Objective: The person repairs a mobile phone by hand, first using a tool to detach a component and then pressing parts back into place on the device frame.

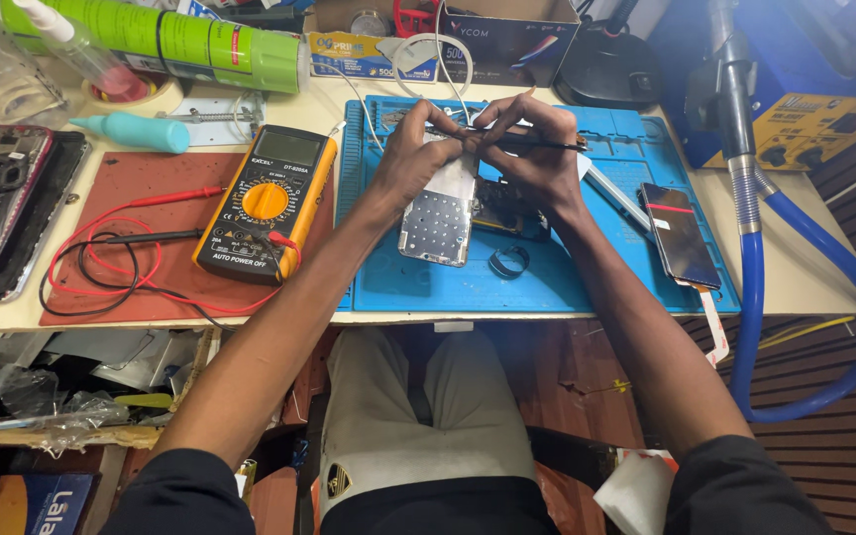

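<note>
Two hands, left hand [410, 149] gripping one metal phone frame [440, 213], right hand [537, 149] pinching one black tool [507, 140], one multimeter [267, 203] beside

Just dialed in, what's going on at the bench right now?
A person is seated at a workbench, both hands over a blue mat. The left hand steadies an opened phone, its perforated metal plate facing up. The right hand holds a thin black tool at the phone's top edge. A yellow multimeter with red and black leads lies to the left on a red mat, and a second phone lies to the right.
</note>
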